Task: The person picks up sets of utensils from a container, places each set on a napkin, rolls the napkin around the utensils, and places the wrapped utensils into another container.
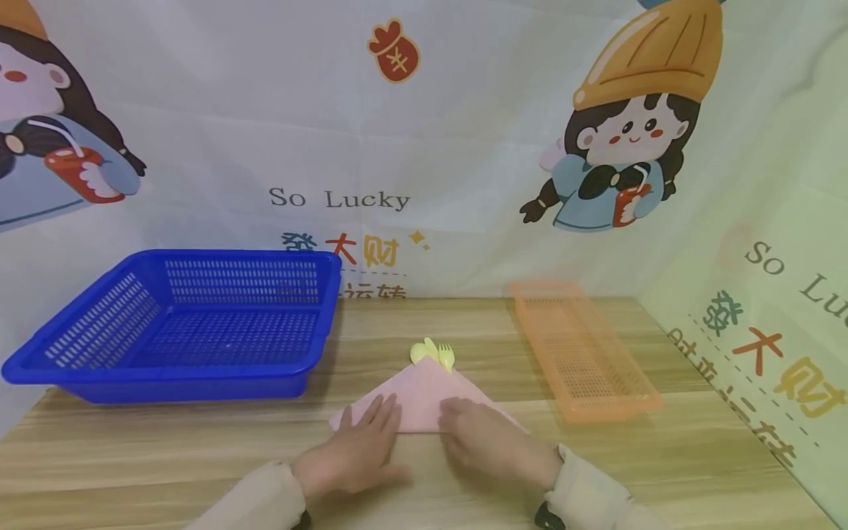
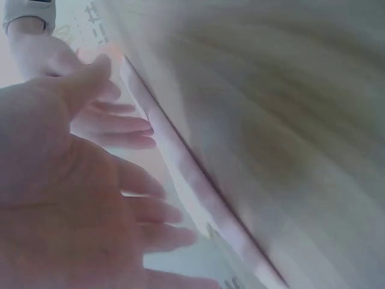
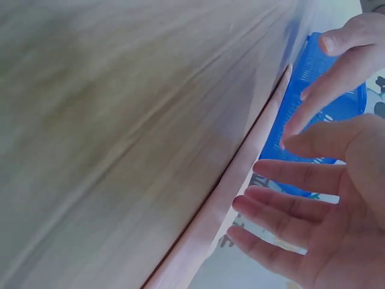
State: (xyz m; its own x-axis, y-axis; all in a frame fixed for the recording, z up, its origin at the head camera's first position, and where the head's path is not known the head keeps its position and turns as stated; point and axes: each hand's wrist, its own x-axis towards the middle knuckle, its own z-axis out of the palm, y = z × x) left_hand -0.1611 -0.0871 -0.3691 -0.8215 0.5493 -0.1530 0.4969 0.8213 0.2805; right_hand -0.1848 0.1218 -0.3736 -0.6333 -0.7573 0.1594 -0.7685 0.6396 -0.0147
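The folded pink napkin (image 1: 422, 401) lies on the bench (image 1: 424, 504), its long edge running left to right, its peak pointing away toward the yellow fork (image 1: 447, 357). Left hand (image 1: 354, 450) and right hand (image 1: 493, 444) reach over that edge, about equally near, each grip loose, thumb and fingers apart, clamped on nothing

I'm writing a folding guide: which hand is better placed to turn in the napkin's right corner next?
Likely the right hand: it is over the right half of the pink napkin, nearer that corner, while the left hand is over the left half.
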